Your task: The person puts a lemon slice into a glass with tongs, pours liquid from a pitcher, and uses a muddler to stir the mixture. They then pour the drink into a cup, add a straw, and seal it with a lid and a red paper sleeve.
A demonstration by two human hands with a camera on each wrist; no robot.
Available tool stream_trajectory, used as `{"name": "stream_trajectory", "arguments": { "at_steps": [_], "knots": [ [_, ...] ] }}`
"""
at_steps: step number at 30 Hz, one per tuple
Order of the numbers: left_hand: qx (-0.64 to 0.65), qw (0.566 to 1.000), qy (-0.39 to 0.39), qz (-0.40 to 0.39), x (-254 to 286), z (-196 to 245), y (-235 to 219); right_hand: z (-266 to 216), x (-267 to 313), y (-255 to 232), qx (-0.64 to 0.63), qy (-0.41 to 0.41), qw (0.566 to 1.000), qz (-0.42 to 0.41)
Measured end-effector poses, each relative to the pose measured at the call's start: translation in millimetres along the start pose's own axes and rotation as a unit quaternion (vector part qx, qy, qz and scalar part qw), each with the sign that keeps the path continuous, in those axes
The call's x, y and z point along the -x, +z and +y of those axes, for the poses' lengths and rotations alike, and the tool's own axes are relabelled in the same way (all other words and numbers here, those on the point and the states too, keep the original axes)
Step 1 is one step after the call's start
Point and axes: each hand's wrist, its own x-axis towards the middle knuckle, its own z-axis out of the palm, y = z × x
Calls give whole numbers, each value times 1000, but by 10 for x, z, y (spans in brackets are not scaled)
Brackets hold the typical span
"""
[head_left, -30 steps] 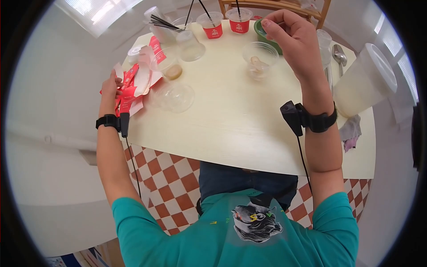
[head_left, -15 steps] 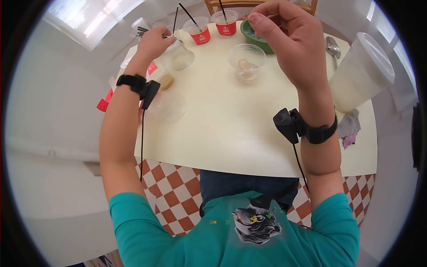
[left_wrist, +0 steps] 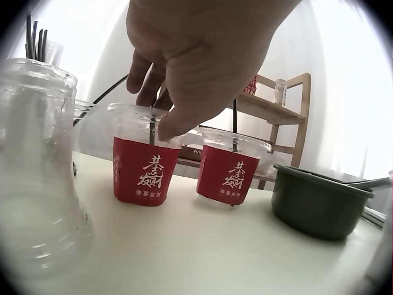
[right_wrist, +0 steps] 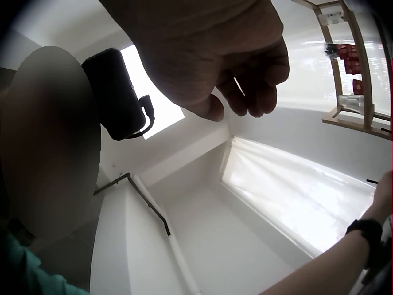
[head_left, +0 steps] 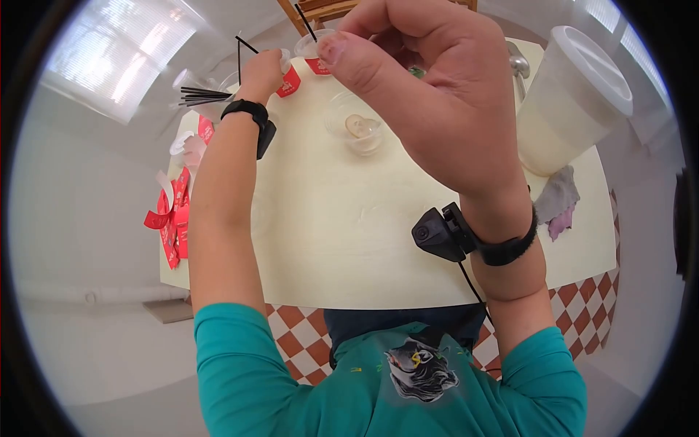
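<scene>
At the far side of the table, my left hand (head_left: pixel 262 76) holds the rim of a clear plastic cup (left_wrist: pixel 144 172) with a red printed sleeve and a black straw. Its thumb lies over the near rim and its fingers reach behind. A second red-sleeved cup (left_wrist: pixel 227 175) with a straw stands just right of it. My right hand (head_left: pixel 444 109) is raised high over the table, its fingers loosely curled and nothing in them. Below it sits a clear plastic bowl (head_left: pixel 360 149) containing pale round pieces.
Black straws (head_left: pixel 204 95) stick out at the back left, near a clear container (left_wrist: pixel 37 153). Torn red paper packaging (head_left: pixel 171 218) lies along the left edge. A dark green bowl (left_wrist: pixel 319 206) stands beyond the cups. On the right are a tall lidded pitcher (head_left: pixel 571 109) and a grey cloth (head_left: pixel 557 193).
My left hand has left the red paper packaging, passed near the straws and reached the red-sleeved cup. My right hand looks larger and further left in the head view, still loosely curled.
</scene>
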Motion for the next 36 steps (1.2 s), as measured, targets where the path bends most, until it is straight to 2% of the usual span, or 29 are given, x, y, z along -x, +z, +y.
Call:
{"name": "stream_trajectory", "arguments": {
  "at_steps": [4, 6, 9, 11, 12, 13, 14, 15, 20, 22, 24, 25, 27, 28, 31, 32, 34, 36],
  "knots": [
    [-12, 1000, 13, -8, 121, 29, -57, -4, 7, 12, 4, 4, 1000, -3],
    [-21, 999, 26, 0, 205, 44, -111, -25, 11, 21, 0, 52, 999, -6],
    [7, 1000, 17, -16, 380, 98, -203, -21, 10, 19, 34, 27, 999, -15],
    [155, 983, 82, 62, 444, -11, -53, -85, 16, 33, 43, 26, 999, -18],
    [153, 983, 78, 62, 572, 83, -200, -114, 20, 42, 52, 27, 998, -21],
    [92, 993, 71, 18, 834, 255, -488, -136, 28, 68, 42, 26, 998, -24],
    [35, 997, 68, -26, 968, 367, -652, -127, 12, 52, 39, 75, 996, -33],
    [69, 992, 105, -8, 1045, 354, -659, -123, -2, 44, 37, 122, 991, -41],
    [111, 986, 123, 3, 1563, 439, -825, -59, 4, 96, 38, 114, 992, -44],
    [115, 985, 120, -47, 1752, 477, -924, -49, 22, 111, 38, 97, 994, -45],
    [122, 984, 124, -43, 1960, 541, -995, -78, 36, 103, 71, 135, 983, -101],
    [142, 980, 137, -29, 2050, 576, -1029, -54, 48, 112, 70, 134, 983, -101],
    [173, 970, 173, 1, 2205, 663, -1114, 68, 89, 154, 124, 139, 966, -177],
    [173, 970, 170, 1, 2257, 696, -1129, 129, 114, 182, 123, 138, 966, -179],
    [184, 958, 220, -6, 2383, 814, -1198, 303, 213, 258, 171, 119, 938, -277],
    [184, 958, 219, -5, 2415, 852, -1214, 354, 240, 283, 171, 118, 938, -278],
    [201, 948, 246, -4, 2462, 918, -1227, 426, 258, 319, 224, 163, 871, -406],
    [206, 944, 256, -3, 2474, 976, -1231, 452, 250, 329, 237, 175, 853, -430]
  ]
}}
